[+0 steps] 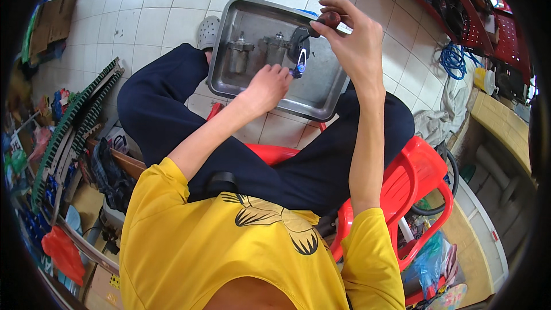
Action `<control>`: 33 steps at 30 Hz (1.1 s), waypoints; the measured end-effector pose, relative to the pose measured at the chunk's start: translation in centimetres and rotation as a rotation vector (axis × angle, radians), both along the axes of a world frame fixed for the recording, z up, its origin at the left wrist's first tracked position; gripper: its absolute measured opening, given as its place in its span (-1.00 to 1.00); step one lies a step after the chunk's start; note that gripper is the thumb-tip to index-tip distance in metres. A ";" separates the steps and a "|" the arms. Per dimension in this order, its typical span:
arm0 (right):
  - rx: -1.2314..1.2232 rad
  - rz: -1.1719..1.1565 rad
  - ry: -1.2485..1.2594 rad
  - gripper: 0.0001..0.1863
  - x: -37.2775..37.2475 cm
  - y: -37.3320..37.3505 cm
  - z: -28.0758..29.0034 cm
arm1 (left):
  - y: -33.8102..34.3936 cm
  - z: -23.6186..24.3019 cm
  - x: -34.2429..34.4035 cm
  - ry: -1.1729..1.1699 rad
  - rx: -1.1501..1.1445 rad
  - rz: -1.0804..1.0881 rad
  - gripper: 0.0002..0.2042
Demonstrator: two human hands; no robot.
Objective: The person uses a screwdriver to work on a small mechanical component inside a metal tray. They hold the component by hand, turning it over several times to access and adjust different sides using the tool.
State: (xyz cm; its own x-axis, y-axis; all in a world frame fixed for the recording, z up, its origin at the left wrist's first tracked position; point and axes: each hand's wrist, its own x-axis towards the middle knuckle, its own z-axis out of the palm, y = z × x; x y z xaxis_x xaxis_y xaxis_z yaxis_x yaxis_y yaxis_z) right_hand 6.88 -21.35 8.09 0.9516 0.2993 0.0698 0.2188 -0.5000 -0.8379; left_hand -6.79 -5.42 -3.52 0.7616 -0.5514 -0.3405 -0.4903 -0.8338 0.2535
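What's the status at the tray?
Right hand gripping dark-red handle. Left hand at blue piece, grip unclear. Dark round part near both. Closest clutter: two metal cylinders in tray.

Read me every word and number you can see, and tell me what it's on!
No word or number is clear enough to read.
Yellow label on the brown box: too small and blurred.
Red mark on the white frame: too small.
Yellow shirt: only a drawing shows.
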 end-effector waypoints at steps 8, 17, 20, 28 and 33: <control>0.043 0.017 0.076 -0.60 -0.1 -0.3 0.3 | -1.7 -2.0 -1.7 -0.029 0.072 -0.063 -0.36; -0.008 0.056 0.057 -0.57 0.0 -0.6 0.3 | -1.1 -2.7 -2.0 -0.043 0.088 -0.047 -0.32; -0.012 0.069 0.053 -0.56 -0.1 -0.6 0.2 | -0.7 -2.9 -1.9 -0.180 -0.017 -0.055 -0.55; 0.023 0.040 0.088 -0.53 -0.1 -0.7 0.5 | -1.0 -3.2 -1.7 -0.212 -0.023 -0.050 -0.63; 0.021 0.101 0.154 -0.53 -0.3 -0.9 1.0 | -1.2 -3.0 -1.5 -0.134 0.005 -0.055 -0.55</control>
State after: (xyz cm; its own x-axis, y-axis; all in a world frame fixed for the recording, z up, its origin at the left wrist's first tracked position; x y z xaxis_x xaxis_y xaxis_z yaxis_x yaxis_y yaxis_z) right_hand 6.54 -22.21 9.12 0.9167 0.3939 -0.0675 0.1351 -0.4644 -0.8753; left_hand -8.27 -6.62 -6.48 0.7693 -0.5919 -0.2406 -0.5644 -0.8060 0.1784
